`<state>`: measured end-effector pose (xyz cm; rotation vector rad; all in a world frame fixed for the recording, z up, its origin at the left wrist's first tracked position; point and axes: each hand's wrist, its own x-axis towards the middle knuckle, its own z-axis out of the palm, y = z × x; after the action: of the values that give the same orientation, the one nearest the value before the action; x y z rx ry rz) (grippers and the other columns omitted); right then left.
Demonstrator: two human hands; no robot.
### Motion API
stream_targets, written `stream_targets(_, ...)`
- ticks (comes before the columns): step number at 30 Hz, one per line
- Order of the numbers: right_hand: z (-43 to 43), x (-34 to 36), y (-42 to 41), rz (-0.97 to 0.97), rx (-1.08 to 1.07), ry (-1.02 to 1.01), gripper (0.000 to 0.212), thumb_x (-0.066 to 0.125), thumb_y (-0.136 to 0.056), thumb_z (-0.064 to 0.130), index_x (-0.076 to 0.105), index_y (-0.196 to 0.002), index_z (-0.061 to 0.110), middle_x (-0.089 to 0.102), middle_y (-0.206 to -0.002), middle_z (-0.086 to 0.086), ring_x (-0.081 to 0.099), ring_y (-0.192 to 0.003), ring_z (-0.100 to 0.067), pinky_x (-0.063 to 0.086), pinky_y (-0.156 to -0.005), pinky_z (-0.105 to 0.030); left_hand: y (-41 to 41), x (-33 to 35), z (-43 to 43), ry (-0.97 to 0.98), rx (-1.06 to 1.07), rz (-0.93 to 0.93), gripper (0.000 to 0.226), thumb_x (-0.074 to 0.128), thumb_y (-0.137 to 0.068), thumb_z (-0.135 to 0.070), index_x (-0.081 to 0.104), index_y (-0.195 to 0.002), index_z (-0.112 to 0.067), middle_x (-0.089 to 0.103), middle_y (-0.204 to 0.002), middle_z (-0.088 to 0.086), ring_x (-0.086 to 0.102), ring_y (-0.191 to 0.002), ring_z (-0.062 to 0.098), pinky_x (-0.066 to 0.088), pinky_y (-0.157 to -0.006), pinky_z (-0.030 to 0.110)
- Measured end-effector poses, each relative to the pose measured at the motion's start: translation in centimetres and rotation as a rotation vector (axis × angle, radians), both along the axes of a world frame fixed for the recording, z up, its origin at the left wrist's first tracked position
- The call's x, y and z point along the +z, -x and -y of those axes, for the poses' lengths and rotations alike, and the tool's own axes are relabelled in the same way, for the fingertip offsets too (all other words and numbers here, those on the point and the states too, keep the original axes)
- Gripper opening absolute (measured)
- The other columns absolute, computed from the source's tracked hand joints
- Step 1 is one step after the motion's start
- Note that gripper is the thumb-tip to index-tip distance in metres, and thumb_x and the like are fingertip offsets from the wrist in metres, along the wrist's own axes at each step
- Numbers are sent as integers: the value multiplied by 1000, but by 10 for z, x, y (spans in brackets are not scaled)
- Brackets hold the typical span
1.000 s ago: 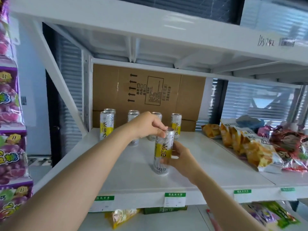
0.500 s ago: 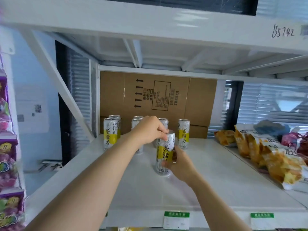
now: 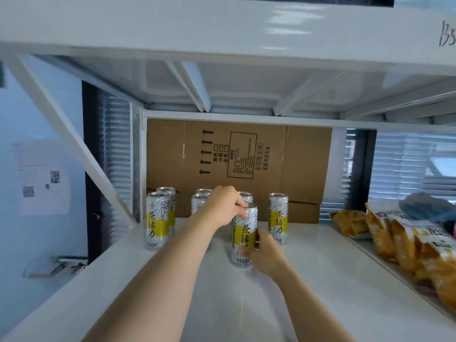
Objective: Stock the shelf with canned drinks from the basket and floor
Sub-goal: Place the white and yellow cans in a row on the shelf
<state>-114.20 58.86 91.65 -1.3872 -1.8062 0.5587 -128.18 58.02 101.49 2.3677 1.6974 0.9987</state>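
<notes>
A tall silver can with a yellow band (image 3: pixel 243 236) stands upright on the white shelf board (image 3: pixel 320 280). My left hand (image 3: pixel 225 206) grips its top rim from above. My right hand (image 3: pixel 262 255) wraps round its lower right side. Behind it stand several more of the same cans: a pair at the left (image 3: pixel 156 220), one at the right (image 3: pixel 278 218), and others partly hidden behind my left hand (image 3: pixel 199 202). No basket or floor is in view.
A flattened cardboard box (image 3: pixel 239 164) leans against the back of the shelf. Yellow snack bags (image 3: pixel 404 243) lie along the right side. The upper shelf (image 3: pixel 222 33) hangs low overhead. A diagonal white brace (image 3: pixel 71 144) crosses the left side.
The view has come closer to the shelf. The gripped can has gone slightly deeper, toward the back row. Both hands keep the same hold on it.
</notes>
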Motion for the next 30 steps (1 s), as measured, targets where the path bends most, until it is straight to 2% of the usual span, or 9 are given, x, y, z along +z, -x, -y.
stream_targets(4, -11, -6, 4, -84, 2, -30, 29, 71, -86, 15, 50, -105, 20, 57, -86, 11, 51, -74, -2, 36, -57, -12, 1, 2, -14, 16, 8, 8, 30, 77, -81, -23, 74, -109, -16, 69, -120, 1, 59, -114, 17, 41, -98, 30)
stream_targets(7, -16, -15, 4, -173, -13, -66, 30, 74, -83, 16, 54, -103, 25, 64, -86, 15, 59, -77, -3, 50, -72, -24, 4, 5, -21, 28, -6, 23, 30, 77, -80, -22, 74, -110, -16, 69, -120, 1, 62, -107, 16, 40, -90, 24)
stream_targets(10, -20, -19, 2, -232, -12, -65, 32, 78, -79, 20, 60, -103, 28, 70, -89, 11, 65, -82, -8, 54, -81, -34, 6, 5, -25, 25, -12, 4, 32, 76, -81, -25, 73, -111, -18, 68, -121, 2, 63, -106, 16, 41, -88, 24)
stream_targets(16, -21, -21, 3, -213, -78, -110, 28, 79, -76, 21, 66, -101, 22, 69, -88, 5, 64, -80, -14, 51, -73, -31, 5, 3, -26, -17, -23, -63, 34, 75, -82, -26, 72, -114, -15, 68, -123, 1, 62, -110, 16, 43, -100, 30)
stream_targets(20, -26, -25, 2, -200, -83, -126, 39, 78, -76, 12, 67, -113, 15, 70, -98, 1, 64, -89, -13, 52, -79, -27, 5, -1, -27, -48, -16, -106, 34, 71, -86, -24, 70, -118, -13, 66, -125, 2, 61, -115, 16, 40, -101, 29)
stream_targets(23, -28, -28, 2, -168, -130, -148, 38, 76, -79, 15, 65, -115, 14, 69, -100, -1, 64, -90, -17, 52, -81, -29, 3, -1, -27, -69, -11, -143, 34, 70, -87, -25, 69, -119, -13, 66, -126, 3, 60, -117, 18, 41, -102, 31)
stream_targets(27, -28, -30, 5, -112, -209, -160, 29, 75, -82, 25, 66, -108, 16, 69, -91, -4, 64, -84, -22, 51, -76, -31, 1, -5, -34, -68, 23, -195, 34, 66, -90, -29, 68, -120, -15, 64, -129, 5, 59, -118, 24, 44, -103, 40)
stream_targets(30, -28, -30, 5, -122, -214, -132, 20, 74, -83, 28, 67, -97, 16, 71, -82, -4, 64, -79, -23, 49, -70, -29, 2, -6, -38, -64, 29, -199, 34, 66, -90, -30, 68, -121, -16, 63, -130, 5, 60, -117, 25, 44, -104, 42)
